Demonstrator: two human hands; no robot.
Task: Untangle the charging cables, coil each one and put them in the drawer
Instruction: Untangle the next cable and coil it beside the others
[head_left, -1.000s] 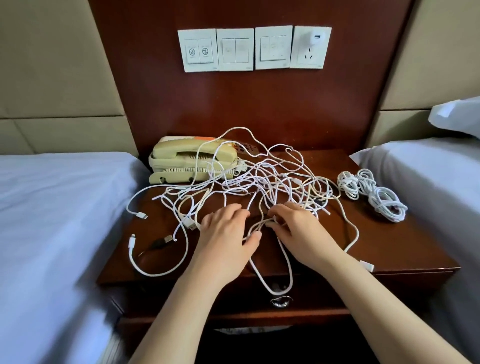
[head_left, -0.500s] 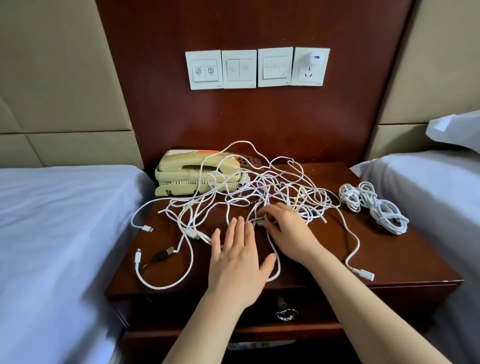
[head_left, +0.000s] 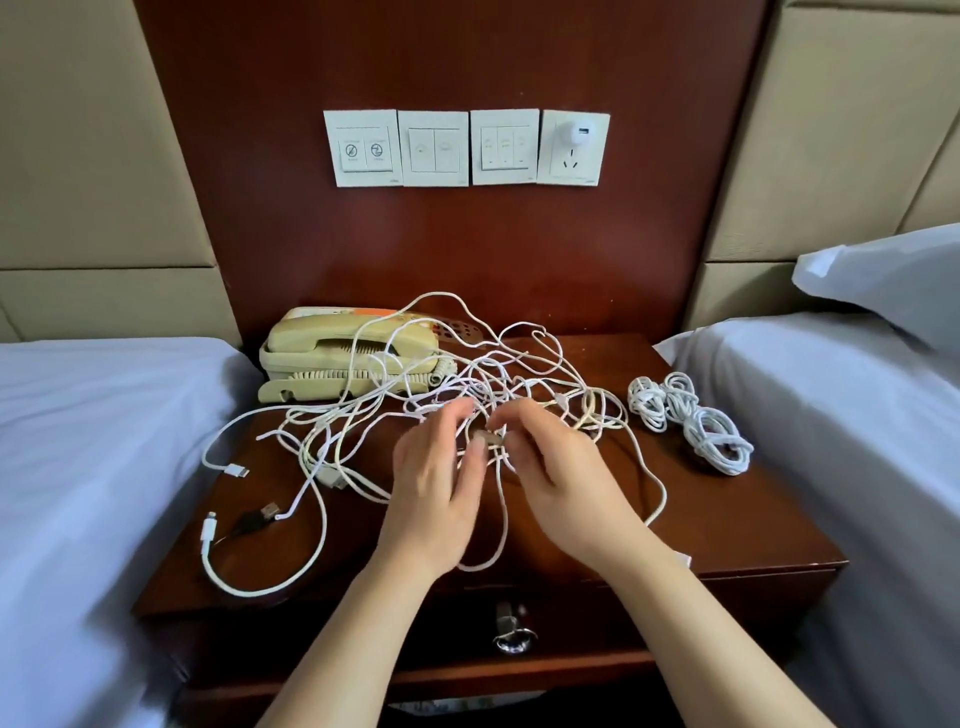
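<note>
Since limp, light cable tangle is likely snagging, right hand is pinching plug; left hand grip unclear; free ends lying 9 o'clock.

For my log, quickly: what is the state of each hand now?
Left hand: open, amid the tangled cables.
Right hand: pinching a cable plug.

Not much of the person in shot tbh, just two forearms that are bare the whole way from the bottom edge up to the left hand and right hand. They look slim and smooth, with longish fingers. The fingertips are kinda motion-blurred, so the nails are too soft to make out.
</note>
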